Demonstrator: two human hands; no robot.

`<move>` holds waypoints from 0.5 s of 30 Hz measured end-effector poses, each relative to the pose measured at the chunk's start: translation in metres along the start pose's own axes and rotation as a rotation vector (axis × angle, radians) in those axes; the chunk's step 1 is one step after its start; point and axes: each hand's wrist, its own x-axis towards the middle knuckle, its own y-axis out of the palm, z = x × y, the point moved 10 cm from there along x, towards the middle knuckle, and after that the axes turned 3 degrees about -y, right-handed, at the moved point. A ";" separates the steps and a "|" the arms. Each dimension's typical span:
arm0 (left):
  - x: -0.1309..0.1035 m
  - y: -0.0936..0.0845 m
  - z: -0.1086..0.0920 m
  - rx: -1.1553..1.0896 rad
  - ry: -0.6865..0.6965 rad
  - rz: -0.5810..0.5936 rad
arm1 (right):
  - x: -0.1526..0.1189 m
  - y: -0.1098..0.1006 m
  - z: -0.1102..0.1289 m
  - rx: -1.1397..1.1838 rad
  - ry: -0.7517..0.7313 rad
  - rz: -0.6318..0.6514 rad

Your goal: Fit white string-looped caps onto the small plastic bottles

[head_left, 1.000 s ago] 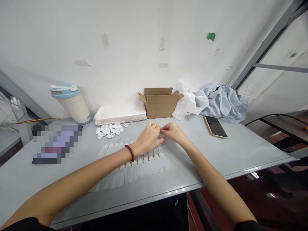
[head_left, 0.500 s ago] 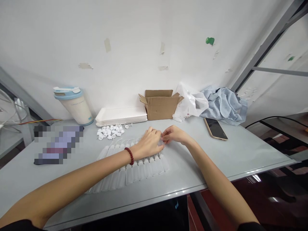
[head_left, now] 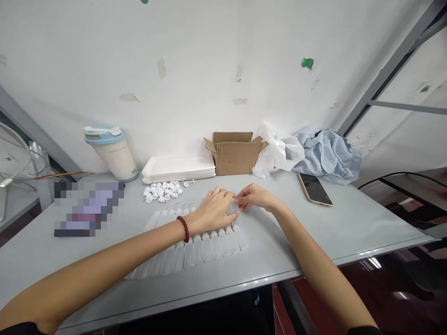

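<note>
Rows of translucent plastic bottles [head_left: 188, 255] lie side by side on the grey table, the back row partly hidden under my left forearm. My left hand [head_left: 218, 209] reaches over the right end of the back row, fingers curled downward and thumb apart; what its fingertips touch is hidden. Just right of it, my right hand [head_left: 252, 197] has its fingers pinched together at a small clear piece beside the left fingertips, too small to name. Behind the bottles is a pile of small white caps [head_left: 162, 190].
A stack of white trays [head_left: 179, 168], an open cardboard box [head_left: 237, 158], a white plastic bag [head_left: 279, 151] and blue cloth [head_left: 324, 153] line the wall. A cup [head_left: 117, 156] stands at the left, a phone [head_left: 315, 189] lies at the right, and a blurred item [head_left: 89, 209] lies left.
The view has shifted slightly, so everything appears a little further right. Both hands stay close together, with my left thumb slightly more apart from the fingers.
</note>
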 end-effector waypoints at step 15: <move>0.001 -0.047 0.141 0.321 -0.378 -0.066 | 0.010 -0.067 0.010 -0.566 -0.153 -0.528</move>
